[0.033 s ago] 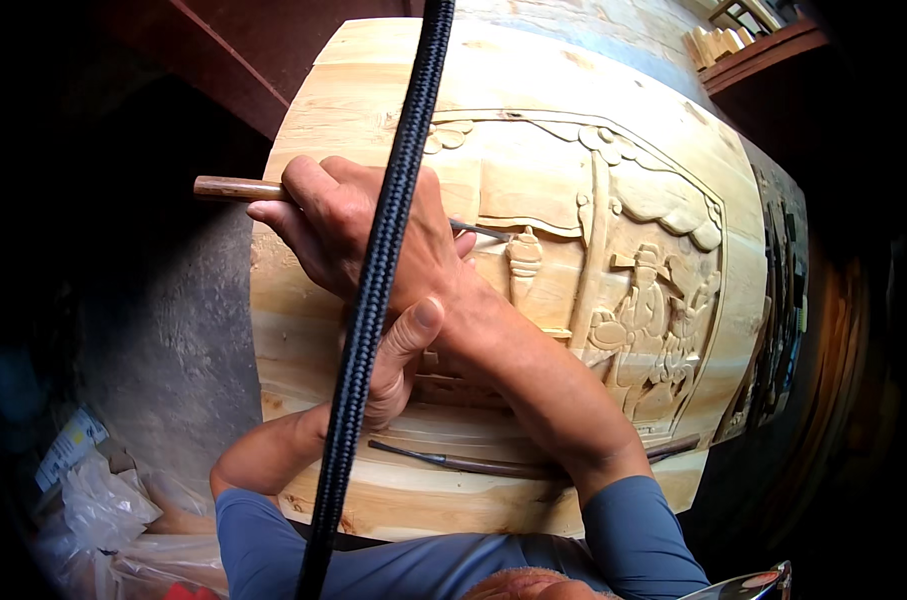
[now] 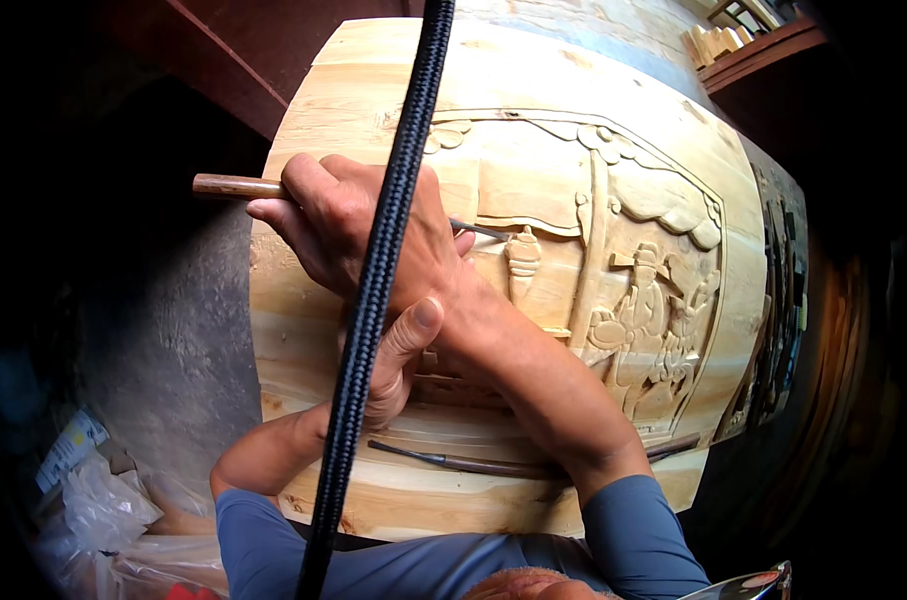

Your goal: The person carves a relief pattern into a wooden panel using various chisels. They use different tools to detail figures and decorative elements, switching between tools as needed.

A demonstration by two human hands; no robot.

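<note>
From where I'm watching, I can make out no clear shift between the last frame and this one, so I read the work as paused or mid-stroke.

At lower left, a clear plastic bag [image 2: 108, 500] sits by grey floor [image 2: 188, 340]. The wooden handle of the carving tool [image 2: 238, 188] juts past the panel's left edge; I'd judge there's open room behind it.

Right of that, the right hand [image 2: 338, 225] is closed firmly around the tool, its forearm slanting up from lower right. Below, the left hand [image 2: 398, 365] has its thumb against the right wrist; its fingers are mostly hidden, so I can't tell how far they curl or what they hold. A braided black cable [image 2: 381, 250] crosses my view over both hands.

The tool's thin shank points right, its tip at the carved lantern-like form [image 2: 524, 262], mid-frame on the wooden panel [image 2: 353, 100]; I can't tell if it touches. Under the right forearm, a second tool [image 2: 453, 463] lies near the panel's lower edge, which I'd keep elbows clear of. Carved figures [image 2: 645, 310] stand farther right, then dark tools [image 2: 783, 260] beyond the edge.
</note>
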